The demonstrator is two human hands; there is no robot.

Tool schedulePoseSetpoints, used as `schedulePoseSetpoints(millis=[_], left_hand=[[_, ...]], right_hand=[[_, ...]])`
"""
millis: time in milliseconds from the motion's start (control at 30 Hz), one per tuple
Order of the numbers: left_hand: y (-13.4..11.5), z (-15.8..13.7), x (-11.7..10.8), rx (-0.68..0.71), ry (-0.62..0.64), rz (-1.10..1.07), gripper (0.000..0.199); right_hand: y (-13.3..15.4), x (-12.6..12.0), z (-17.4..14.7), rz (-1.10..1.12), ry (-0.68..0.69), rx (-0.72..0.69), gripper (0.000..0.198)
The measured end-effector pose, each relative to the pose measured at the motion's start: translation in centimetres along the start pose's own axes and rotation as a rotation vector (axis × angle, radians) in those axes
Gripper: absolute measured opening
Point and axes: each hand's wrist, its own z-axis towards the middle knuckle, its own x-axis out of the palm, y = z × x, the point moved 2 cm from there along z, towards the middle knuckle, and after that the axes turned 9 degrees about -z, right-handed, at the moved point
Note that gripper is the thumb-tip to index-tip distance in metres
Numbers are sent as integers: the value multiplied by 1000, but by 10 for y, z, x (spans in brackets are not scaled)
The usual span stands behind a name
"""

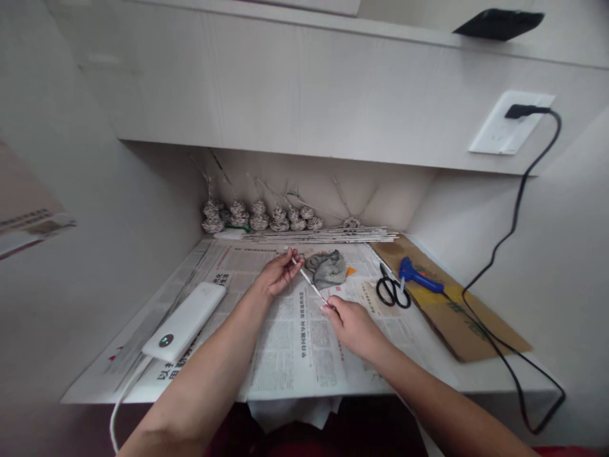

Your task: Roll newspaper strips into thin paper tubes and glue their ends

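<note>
A thin rolled paper stick point(311, 284) runs slantwise between my two hands, above the newspaper point(280, 343) spread on the desk. My left hand point(280, 271) pinches its upper end between thumb and fingers. Closed around the lower end is my right hand point(351, 322), where a reddish tip shows by the fingers. Just behind the stick lies a crumpled grey cloth point(328, 270), with a small orange piece point(351, 271) at its edge. A bundle of similar paper sticks point(323, 235) rests farther back.
Several woven paper gourds point(259, 216) line the back wall. Black-handled scissors point(392, 293) and a blue glue gun point(421, 278) lie right, near cardboard point(469, 327). Its black cord point(516, 209) hangs at the right. A white power bank point(185, 320) lies left; an overhanging panel point(304, 89) crosses above.
</note>
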Motion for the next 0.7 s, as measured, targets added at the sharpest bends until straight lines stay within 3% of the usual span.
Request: schedulePoseSetpoints(millis=[33,100,233,333,433,600,700], left_hand=[[0,0,1,6,9,1,18],[-1,-2,2,12,23,2,20],[-1,-5,5,-11,58,8,21],[0,-6,6,-33,78,13,20],[1,-6,4,-47,53,31,18],[4,-4,2,-45,35,67,18],[3,-3,1,-38,34,72,17]], right_hand=[[0,1,3,-21,-31,-17,25],[-3,6,6,153,47,51,28],[-4,20,2,936,443,270,29],[-2,23,-5,1255,620,294,27],[-3,23,-6,1146,538,314,30],[0,20,16,547,272,216,34],[3,21,30,410,152,197,32]])
